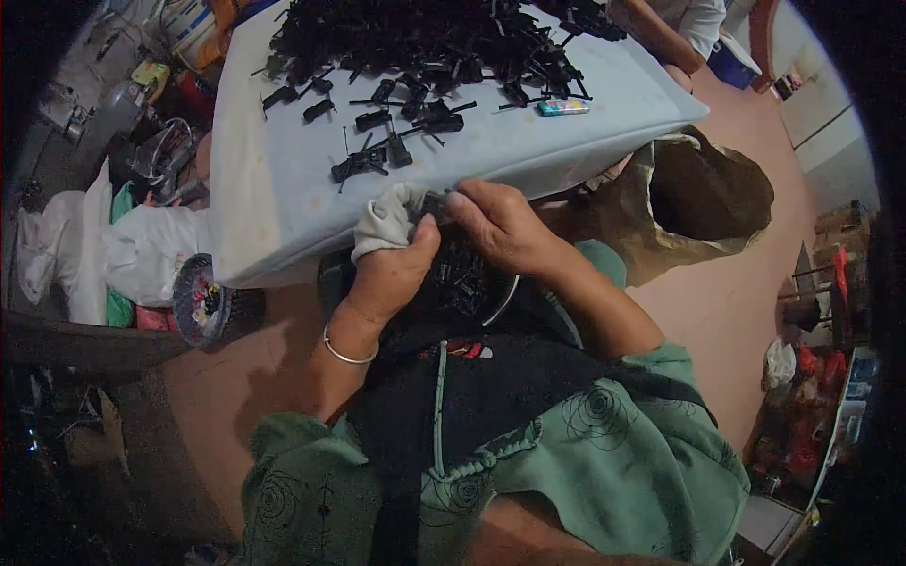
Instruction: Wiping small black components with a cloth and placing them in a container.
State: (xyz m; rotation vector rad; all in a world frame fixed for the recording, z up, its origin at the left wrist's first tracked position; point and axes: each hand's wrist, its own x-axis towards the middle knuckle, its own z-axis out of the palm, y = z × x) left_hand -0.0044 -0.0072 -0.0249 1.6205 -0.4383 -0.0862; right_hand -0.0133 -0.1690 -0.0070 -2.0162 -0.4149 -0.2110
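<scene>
My left hand (389, 269) is closed, its fingers covered by a pale grey cloth or glove (385, 215) with the thumb bare. Close beside it, my right hand (500, 226) pinches with thumb and forefinger. Between the two sits a small dark piece (433, 205), too blurred to tell its kind, and both hands grip it. Below them, at my lap, a container holds small black plastic parts (460, 283). On the white-covered table (283, 203) ahead lie loose black plastic parts with thin stems (363, 162), and a large heap of them (415, 38) rises behind.
A colourful lighter-sized object (563, 108) lies near the table's right edge. An open brown sack (651, 217) stands right of the table. At left are a mesh basket (203, 302) and white bags (156, 245). Another person's arm (661, 33) shows at the far right.
</scene>
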